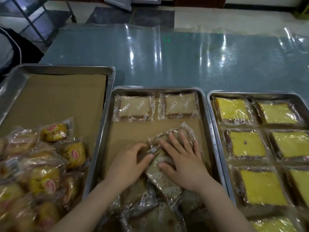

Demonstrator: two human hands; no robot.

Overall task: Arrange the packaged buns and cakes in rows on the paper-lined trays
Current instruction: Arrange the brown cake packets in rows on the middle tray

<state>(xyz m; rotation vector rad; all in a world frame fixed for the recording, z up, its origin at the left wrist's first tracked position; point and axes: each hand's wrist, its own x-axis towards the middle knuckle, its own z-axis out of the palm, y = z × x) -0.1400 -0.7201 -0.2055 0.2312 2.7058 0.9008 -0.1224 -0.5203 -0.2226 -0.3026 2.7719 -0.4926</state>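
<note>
The middle tray [107, 131] is lined with brown paper and has two wrapped brown cakes [135, 108] side by side in its far row. Several more wrapped brown cakes lie heaped at its near end [143, 203]. My right hand [182, 158] lies flat with spread fingers on a tilted brown cake packet [182, 129] at the top of the heap. My left hand [130, 159] curls its fingers around the left corner of a packet [160, 180] just beside the right hand. The left tray [66, 69] holds a loose pile of wrapped yellow buns [53, 133] at its near end.
The right tray [215, 124] is filled with wrapped yellow cakes [245, 144] laid in two columns. All trays sit on a blue table [167, 61] under clear plastic. A person's dark sleeve [15, 47] shows at the far left, with a metal rack behind.
</note>
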